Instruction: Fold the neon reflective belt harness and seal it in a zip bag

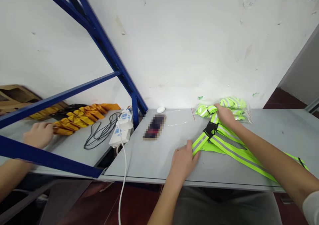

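Neon-yellow reflective vest (236,155) lies under an open left hand (183,162), the right hand (225,115) seemingly closed on it beside bagged vests (234,103), a blue shelf frame (107,49) off to the left.

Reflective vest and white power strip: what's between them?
The head view shows a blue shelf post, then a blurred dark object on the grey table, before the reflective vest.

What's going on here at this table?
A person's left hand rests on the end of a neon-yellow reflective safety vest lying on a grey table. Their right hand rests on its upper strap, beside clear bags of folded neon vests. Further left, another person's hand touches a row of folded orange straps.
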Tool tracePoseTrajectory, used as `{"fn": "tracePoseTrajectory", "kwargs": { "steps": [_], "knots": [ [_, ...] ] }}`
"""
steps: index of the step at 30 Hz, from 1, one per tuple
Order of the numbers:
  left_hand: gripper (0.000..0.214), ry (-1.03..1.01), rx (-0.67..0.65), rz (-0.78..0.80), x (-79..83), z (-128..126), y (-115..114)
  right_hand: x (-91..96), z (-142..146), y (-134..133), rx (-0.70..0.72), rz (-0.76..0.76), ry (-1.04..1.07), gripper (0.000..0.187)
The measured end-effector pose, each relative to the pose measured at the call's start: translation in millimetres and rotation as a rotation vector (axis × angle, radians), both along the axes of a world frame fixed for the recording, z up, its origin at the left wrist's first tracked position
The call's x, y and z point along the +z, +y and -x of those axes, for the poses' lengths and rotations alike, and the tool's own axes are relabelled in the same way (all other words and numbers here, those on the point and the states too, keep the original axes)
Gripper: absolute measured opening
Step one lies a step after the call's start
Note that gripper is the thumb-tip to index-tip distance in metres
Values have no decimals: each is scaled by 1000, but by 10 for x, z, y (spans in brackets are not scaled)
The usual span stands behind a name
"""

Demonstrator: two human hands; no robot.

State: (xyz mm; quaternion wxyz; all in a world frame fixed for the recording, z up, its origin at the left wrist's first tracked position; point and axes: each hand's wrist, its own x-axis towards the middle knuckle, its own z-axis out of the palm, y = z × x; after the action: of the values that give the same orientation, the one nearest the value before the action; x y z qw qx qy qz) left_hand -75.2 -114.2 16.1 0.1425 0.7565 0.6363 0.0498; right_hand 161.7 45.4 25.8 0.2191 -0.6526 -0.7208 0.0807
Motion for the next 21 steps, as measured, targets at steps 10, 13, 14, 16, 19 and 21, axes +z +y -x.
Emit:
{"fn": "tracePoseTrajectory", "kwargs": {
  "steps": [10,13,14,16,19,21],
  "knots": [
    [58,-43,-114,-295,-60,-219,-52,-65,169,13,73,55,185,23],
    [61,-103,-231,-247,-119,-505,53,-64,210,4,38,64,265,30],
    [63,-97,-240,-198,-151,-587,89,-61,217,-10,25,68,293,34],
    [65,-77,-228,-136,-217,-696,148,-43,222,-54,8,69,346,41],
    [66,-64,-218,-107,-283,-729,181,-1,223,-166,10,40,400,47],
    [66,-71,-219,-119,-302,-706,172,4,235,-283,34,21,414,43]
  ]
}}
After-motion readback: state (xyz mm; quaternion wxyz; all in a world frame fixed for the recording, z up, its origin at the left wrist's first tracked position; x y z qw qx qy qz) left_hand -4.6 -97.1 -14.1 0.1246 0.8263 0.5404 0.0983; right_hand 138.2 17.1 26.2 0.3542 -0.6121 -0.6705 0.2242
